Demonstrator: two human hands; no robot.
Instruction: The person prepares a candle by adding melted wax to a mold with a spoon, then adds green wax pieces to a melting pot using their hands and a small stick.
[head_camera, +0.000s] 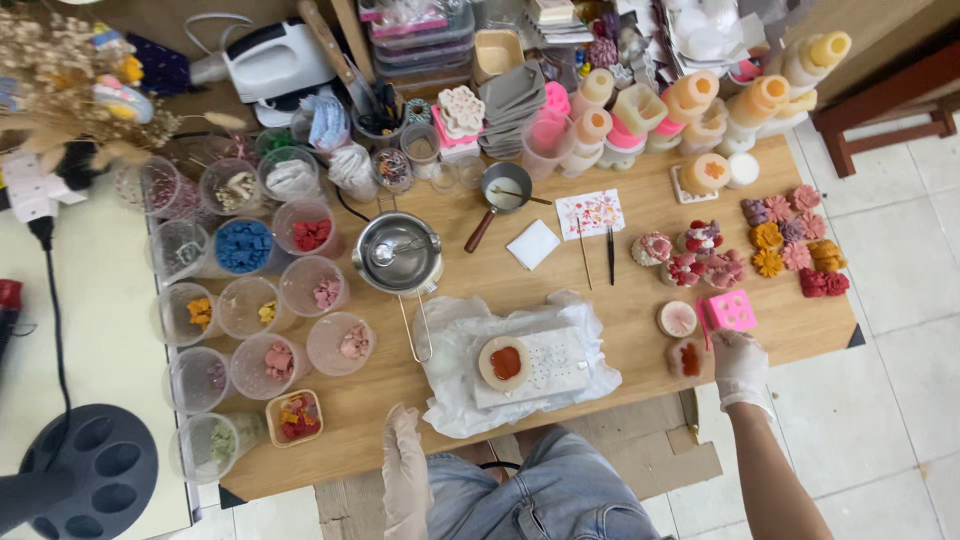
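While the right hand (741, 366), gloved in white, rests at the table's (620, 330) near right edge, we treat the small round candle (688, 357) just beside it as the work in hand. The fingers appear curled loosely toward that candle, touching or almost touching its rim; we cannot tell whether they actually grip it. The candle has a pale wall and a red centre. A pink mould (731, 310) sits just beyond the hand, and a second round candle (677, 318) lies to the mould's left.

The left hand (404, 470), also gloved, hangs open and empty below the table's near edge, beside the knee.

To handle the small candle well, we judge the following points to matter:

1. Hold it by the wall, not the red centre, which may still be soft.
2. Keep it level.
3. Keep the wrist clear of the mould and the flower pieces (795, 240) farther back.
4. Bring the free hand up to steady the work.

A larger candle (505, 362) with a red centre rests on a white sheet (470, 400) in front of us, well apart from the right hand.
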